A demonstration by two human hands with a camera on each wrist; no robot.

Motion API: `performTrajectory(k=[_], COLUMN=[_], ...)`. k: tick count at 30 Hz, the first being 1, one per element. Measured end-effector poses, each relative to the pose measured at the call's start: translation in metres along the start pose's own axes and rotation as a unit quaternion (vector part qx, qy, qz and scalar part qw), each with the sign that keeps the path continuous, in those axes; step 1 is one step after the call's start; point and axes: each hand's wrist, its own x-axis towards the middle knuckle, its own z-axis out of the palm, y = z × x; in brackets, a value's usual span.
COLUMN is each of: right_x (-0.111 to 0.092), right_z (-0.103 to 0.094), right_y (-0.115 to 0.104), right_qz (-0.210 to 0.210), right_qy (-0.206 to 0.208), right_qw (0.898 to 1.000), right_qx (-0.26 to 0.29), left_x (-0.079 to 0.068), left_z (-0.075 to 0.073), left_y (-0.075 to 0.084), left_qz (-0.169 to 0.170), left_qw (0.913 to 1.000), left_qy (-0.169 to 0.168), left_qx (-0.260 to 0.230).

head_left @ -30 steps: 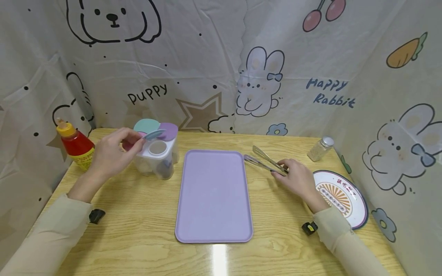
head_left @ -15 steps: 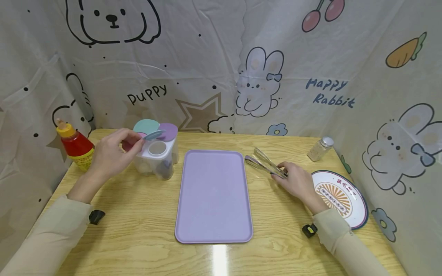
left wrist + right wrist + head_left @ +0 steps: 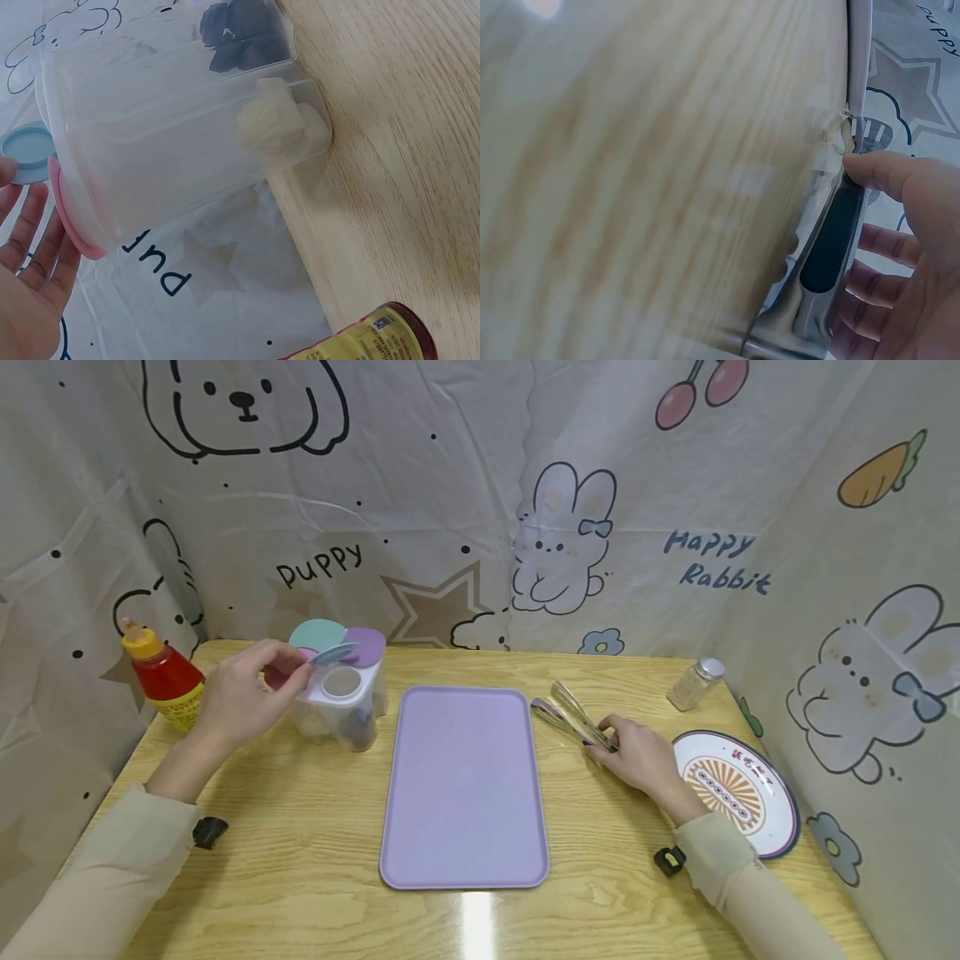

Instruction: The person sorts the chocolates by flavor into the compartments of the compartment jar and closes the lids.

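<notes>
My left hand (image 3: pixel 247 693) pinches a small light-blue lid (image 3: pixel 335 652) between thumb and fingers, holding it tipped up beside a round opening of a clear storage container (image 3: pixel 352 722). The container's other lids are mint, purple and pink. In the left wrist view, dark pieces (image 3: pixel 247 37) and pale lumps (image 3: pixel 281 124) show through its walls. On the right, my right hand (image 3: pixel 639 755) grips metal tongs (image 3: pixel 573 714) by their dark-padded handle (image 3: pixel 832 240), thumb on one side and fingers on the other. The tong ends are spread and point toward the tray's upper right corner.
A lilac tray (image 3: pixel 465 785) lies mid-table between the hands. Behind the left hand stands a red and yellow squeeze bottle (image 3: pixel 167 677). At the right are a patterned oval plate (image 3: pixel 776 827), partly behind the right forearm, and a glass shaker (image 3: pixel 696 683). Printed cloth (image 3: pixel 450 485) surrounds the table.
The right hand has shifted slightly left and toward the near side along the tongs, and the tongs have turned a little. The left hand and the light-blue lid stay as they were.
</notes>
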Motion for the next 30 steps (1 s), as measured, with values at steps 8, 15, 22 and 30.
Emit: performTrajectory(k=[8,15,22,30], right_x=[0.0,0.005,0.019,0.036], right_z=[-0.004,-0.021,-0.035,-0.038], right_y=[-0.003,-0.022,-0.068,-0.134], right_qz=[0.0,-0.02,-0.098,-0.228], right_qy=[0.014,0.041,0.082,0.1], right_qw=[1.0,0.999,0.991,0.964], right_qx=[0.008,0.021,0.045,0.094], left_x=[0.0,-0.001,-0.001,-0.007], left_z=[0.001,0.001,0.004,0.004], left_y=[0.0,0.0,0.0,0.003], left_qz=[0.001,0.011,0.03,0.036], left_qw=[1.0,0.9999,0.9992,0.9991], left_qy=[0.003,0.008,0.025,0.018], left_qx=[0.004,0.004,0.004,0.015])
